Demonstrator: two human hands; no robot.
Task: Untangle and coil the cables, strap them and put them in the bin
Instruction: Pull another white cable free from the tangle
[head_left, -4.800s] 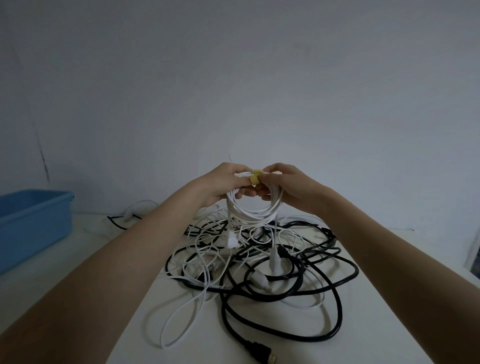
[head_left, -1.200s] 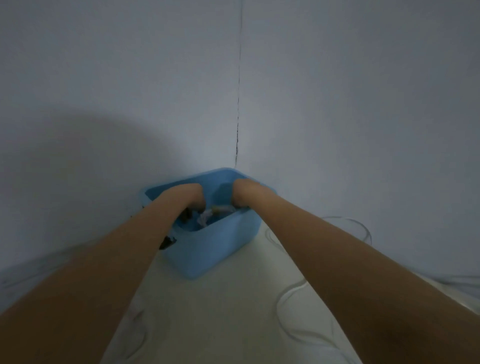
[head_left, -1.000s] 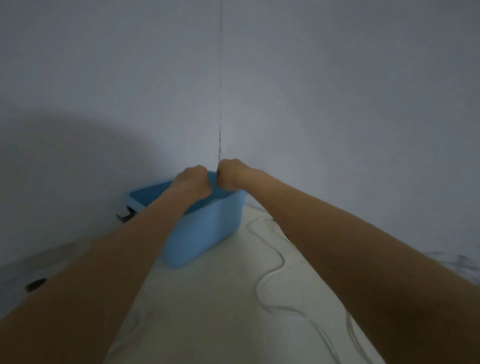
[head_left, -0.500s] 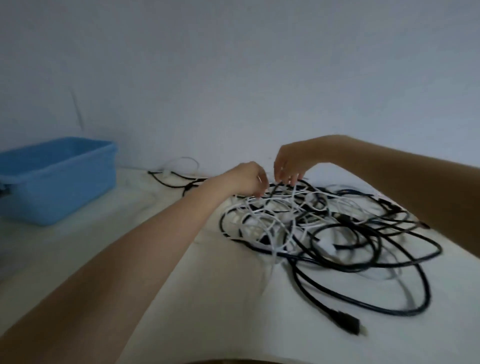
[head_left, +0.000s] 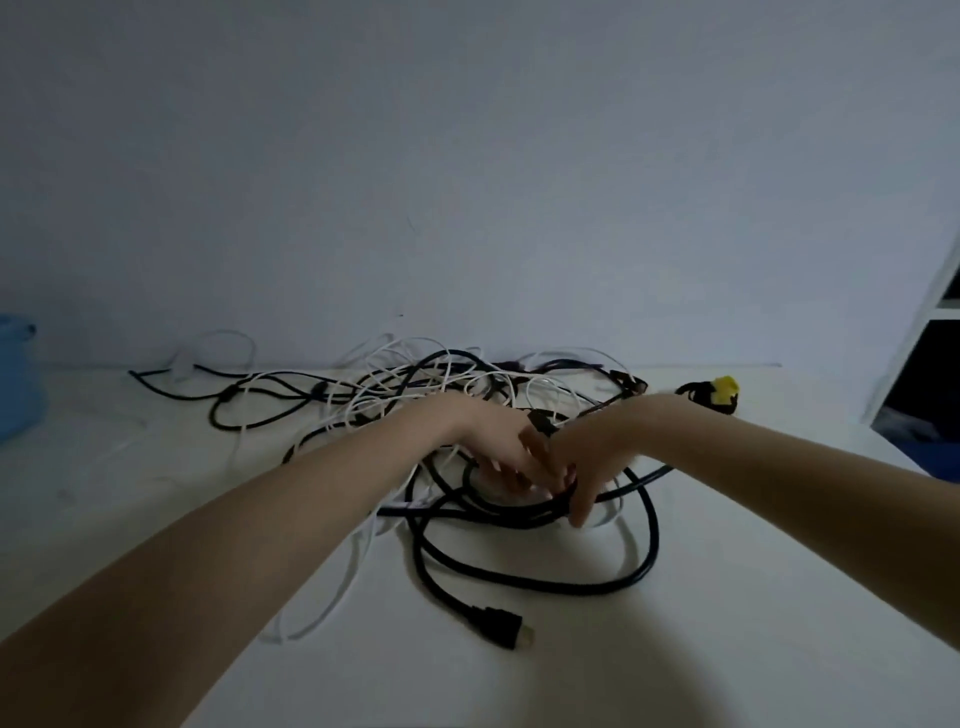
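Blue bin (head_left: 18, 384) cut off at left edge; left hand (head_left: 498, 441) fingertips blurred among cable tangle (head_left: 457, 395).

No text, label, brand, number or sign can be read anywhere in this view.
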